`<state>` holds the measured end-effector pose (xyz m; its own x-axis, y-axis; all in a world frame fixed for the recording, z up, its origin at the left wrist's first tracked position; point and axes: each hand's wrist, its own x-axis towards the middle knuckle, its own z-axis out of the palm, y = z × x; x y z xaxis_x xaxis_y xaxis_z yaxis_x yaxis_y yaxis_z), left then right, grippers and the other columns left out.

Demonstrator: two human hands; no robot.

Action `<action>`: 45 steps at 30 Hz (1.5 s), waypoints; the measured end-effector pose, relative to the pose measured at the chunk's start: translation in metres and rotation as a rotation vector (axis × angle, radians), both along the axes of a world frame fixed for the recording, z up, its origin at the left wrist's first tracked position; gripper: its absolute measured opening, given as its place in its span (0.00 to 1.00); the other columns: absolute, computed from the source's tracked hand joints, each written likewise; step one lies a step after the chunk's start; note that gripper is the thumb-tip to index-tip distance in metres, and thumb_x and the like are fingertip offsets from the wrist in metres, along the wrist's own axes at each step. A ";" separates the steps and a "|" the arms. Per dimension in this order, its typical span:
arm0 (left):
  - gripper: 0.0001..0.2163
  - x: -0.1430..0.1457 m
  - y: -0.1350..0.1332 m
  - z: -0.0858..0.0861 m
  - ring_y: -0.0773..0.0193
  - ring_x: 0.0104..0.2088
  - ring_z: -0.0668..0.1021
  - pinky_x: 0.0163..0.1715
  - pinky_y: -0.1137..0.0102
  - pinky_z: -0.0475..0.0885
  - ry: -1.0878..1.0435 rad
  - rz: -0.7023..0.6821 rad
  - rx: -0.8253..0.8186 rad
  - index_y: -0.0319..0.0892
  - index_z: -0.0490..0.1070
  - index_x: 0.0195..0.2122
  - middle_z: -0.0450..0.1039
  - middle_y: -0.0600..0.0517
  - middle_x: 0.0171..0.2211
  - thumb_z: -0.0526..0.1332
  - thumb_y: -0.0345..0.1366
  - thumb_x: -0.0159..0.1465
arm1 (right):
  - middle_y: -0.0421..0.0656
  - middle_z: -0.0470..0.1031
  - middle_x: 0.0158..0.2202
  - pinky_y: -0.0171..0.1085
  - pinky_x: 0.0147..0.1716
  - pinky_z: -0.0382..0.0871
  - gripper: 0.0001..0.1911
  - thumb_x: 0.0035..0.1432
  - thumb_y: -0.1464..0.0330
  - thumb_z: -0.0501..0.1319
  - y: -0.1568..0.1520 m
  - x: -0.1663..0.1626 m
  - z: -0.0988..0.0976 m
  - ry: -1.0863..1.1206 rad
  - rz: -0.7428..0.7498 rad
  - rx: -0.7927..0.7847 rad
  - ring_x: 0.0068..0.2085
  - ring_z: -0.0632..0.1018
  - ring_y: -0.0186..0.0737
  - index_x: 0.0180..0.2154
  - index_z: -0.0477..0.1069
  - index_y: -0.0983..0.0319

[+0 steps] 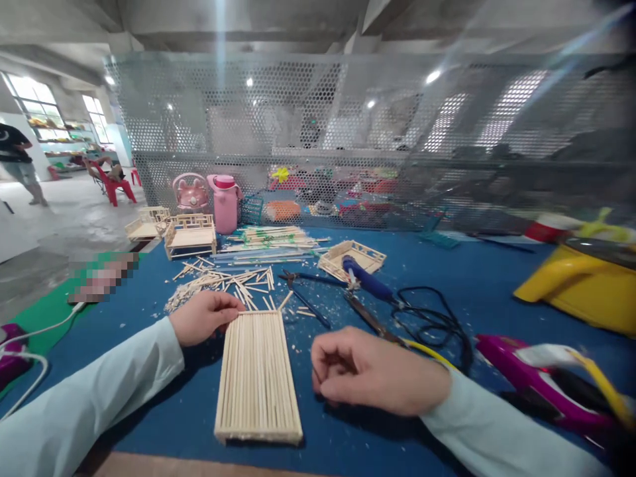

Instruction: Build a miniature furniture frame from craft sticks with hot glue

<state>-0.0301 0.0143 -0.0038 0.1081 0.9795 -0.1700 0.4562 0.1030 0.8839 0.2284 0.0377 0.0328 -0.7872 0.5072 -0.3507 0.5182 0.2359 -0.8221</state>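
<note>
A flat rectangular panel of pale wooden sticks (258, 377) lies on the blue table, sticks running lengthwise, with a crosspiece at each end. My left hand (206, 317) pinches its far left corner between thumb and fingers. A short stick (285, 302) slants out from the far right corner. My right hand (375, 371) hovers just right of the panel, apart from it, its fingers loosely curled closed with nothing visible in them. Beyond the panel lie cutting pliers (308, 299) and a heap of short cut sticks (218, 281). A blue-handled glue tool or soldering iron (368, 278) rests on a stick frame (332, 260).
Two small stick-built furniture pieces (189, 235) and a pink flask (225, 207) stand at the back left, before a perforated metal screen (308, 119). A black cable (442, 324), a purple power strip (541, 377) and a yellow container (586, 285) occupy the right. A person (17, 159) stands far left.
</note>
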 end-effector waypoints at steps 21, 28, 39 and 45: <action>0.15 0.010 0.013 -0.010 0.72 0.18 0.61 0.18 0.77 0.57 -0.076 -0.023 -0.015 0.39 0.72 0.33 0.62 0.57 0.19 0.58 0.46 0.53 | 0.41 0.77 0.28 0.32 0.30 0.66 0.07 0.51 0.68 0.59 0.050 -0.023 -0.009 0.248 -0.131 0.474 0.30 0.75 0.33 0.28 0.75 0.62; 0.15 0.012 0.011 -0.011 0.72 0.18 0.62 0.16 0.77 0.58 -0.051 0.027 -0.005 0.39 0.74 0.34 0.63 0.56 0.19 0.57 0.46 0.54 | 0.40 0.77 0.27 0.31 0.30 0.65 0.07 0.51 0.69 0.59 0.047 -0.027 -0.010 0.254 -0.139 0.548 0.28 0.74 0.32 0.25 0.74 0.62; 0.15 0.012 0.011 -0.011 0.72 0.18 0.62 0.17 0.77 0.59 -0.055 0.021 0.000 0.39 0.74 0.34 0.64 0.55 0.19 0.58 0.45 0.53 | 0.40 0.73 0.23 0.30 0.25 0.62 0.09 0.52 0.69 0.57 0.046 -0.029 -0.011 0.233 -0.164 0.506 0.24 0.70 0.30 0.23 0.72 0.64; 0.15 0.012 0.011 -0.010 0.72 0.17 0.61 0.16 0.77 0.57 -0.030 0.042 -0.004 0.40 0.74 0.34 0.62 0.56 0.18 0.57 0.45 0.53 | 0.38 0.71 0.21 0.30 0.24 0.60 0.10 0.52 0.68 0.57 0.046 -0.031 -0.010 0.205 -0.158 0.507 0.23 0.69 0.29 0.22 0.70 0.64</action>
<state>-0.0177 0.0249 -0.0143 0.0716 0.9826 -0.1715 0.4251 0.1255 0.8964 0.1971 0.0834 0.0230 -0.7147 0.6892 0.1192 0.4206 0.5597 -0.7140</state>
